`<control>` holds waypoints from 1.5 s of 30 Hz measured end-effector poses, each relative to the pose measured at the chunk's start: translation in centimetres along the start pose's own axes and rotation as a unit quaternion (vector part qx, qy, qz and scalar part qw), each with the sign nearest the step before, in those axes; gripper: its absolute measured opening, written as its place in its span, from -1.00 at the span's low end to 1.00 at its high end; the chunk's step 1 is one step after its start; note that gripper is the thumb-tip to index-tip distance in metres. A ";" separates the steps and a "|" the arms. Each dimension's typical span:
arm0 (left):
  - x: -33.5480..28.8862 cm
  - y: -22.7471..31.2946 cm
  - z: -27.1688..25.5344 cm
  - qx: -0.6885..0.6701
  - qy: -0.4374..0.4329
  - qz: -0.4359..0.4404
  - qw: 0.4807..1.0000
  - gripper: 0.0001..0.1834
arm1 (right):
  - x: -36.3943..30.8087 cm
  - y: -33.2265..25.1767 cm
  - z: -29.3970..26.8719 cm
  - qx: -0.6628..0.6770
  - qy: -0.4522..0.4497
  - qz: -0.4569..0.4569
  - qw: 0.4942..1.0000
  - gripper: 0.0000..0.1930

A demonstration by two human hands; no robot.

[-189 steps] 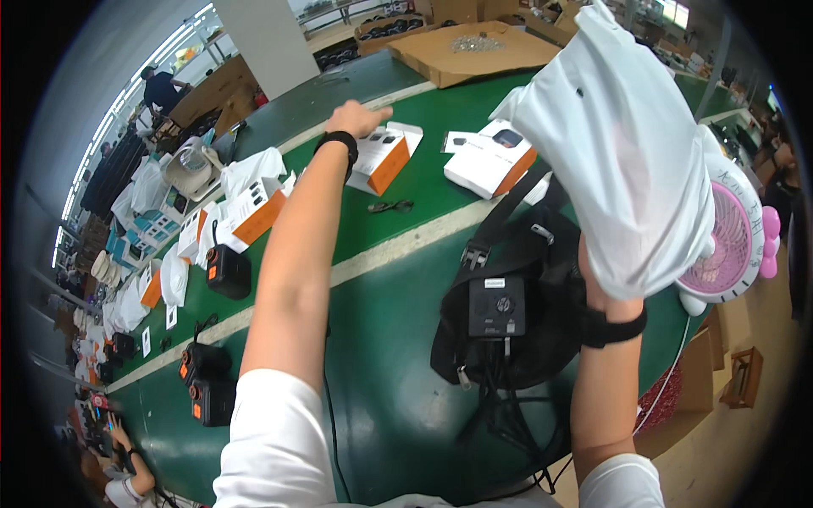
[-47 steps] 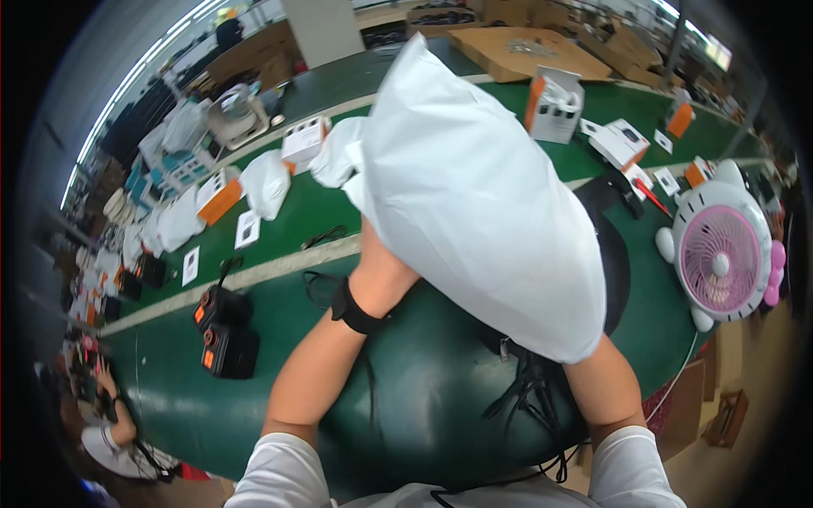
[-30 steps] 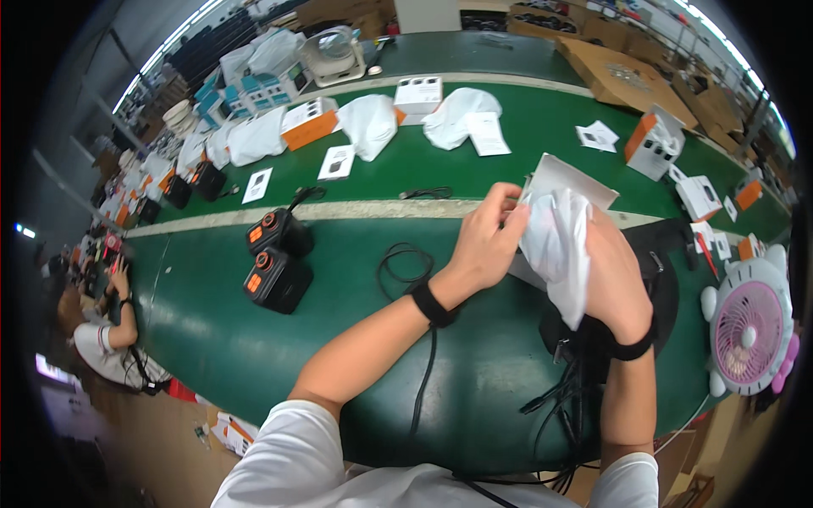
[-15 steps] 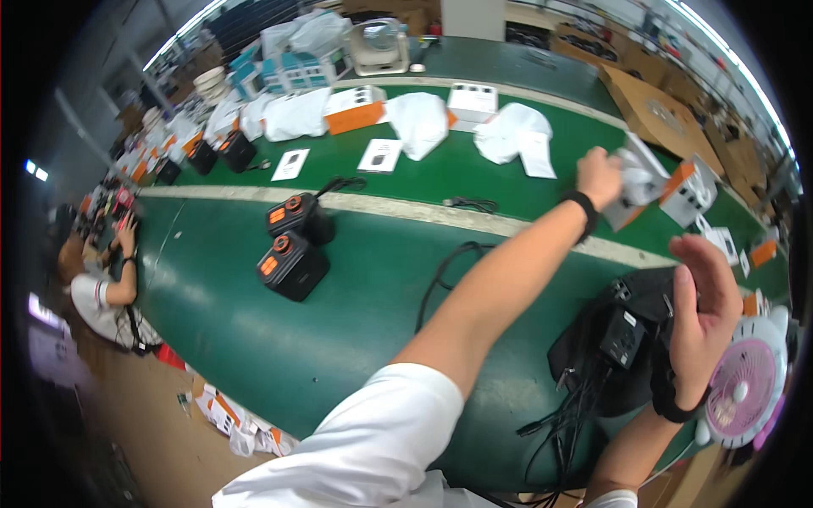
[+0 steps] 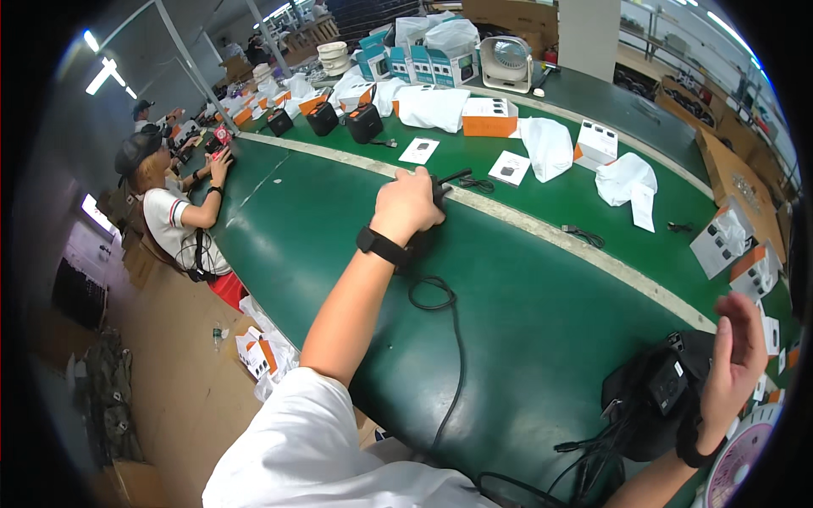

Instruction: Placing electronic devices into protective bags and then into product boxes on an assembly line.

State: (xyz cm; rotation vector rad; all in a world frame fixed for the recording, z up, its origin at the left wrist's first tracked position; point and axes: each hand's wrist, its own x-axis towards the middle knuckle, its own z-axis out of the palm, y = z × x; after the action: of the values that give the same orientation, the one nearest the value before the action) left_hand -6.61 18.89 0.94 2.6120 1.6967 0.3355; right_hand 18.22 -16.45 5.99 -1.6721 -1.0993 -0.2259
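My left hand [image 5: 409, 205] reaches forward to the near edge of the pale strip, its fingers curled over a black boxy device [image 5: 439, 191]. Most of the device is hidden under the hand. A black cable [image 5: 458, 356] runs from near it toward me across the green table. My right hand [image 5: 737, 366] is raised at the right with fingers stretched and nothing in it. Below and beside it lies a black bag [image 5: 631, 385] with a black power adapter [image 5: 668, 388] and tangled cables [image 5: 584, 457] on it.
Beyond the pale strip stand white-and-orange boxes [image 5: 489, 125], white plastic bags [image 5: 546, 151], black devices [image 5: 364, 124], printed cards [image 5: 510, 168] and coiled cables [image 5: 584, 236]. A fan [image 5: 741, 461] stands at the lower right. A co-worker [image 5: 182, 212] works at the left.
My left hand has left the white box at the right and moved left onto the black device. The box now stands on the far green surface. The view has turned left.
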 end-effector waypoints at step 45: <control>3.5 14.5 -4.4 -0.680 -0.247 0.367 0.585 -0.85 | 0.3 -1.0 2.4 0.668 0.020 0.019 0.744 -0.49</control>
State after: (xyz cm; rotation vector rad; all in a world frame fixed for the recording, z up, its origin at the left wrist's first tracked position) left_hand 7.05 15.59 7.62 1.6043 -0.1429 0.5124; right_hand 16.76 -14.32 5.87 -0.3578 -0.7975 0.4873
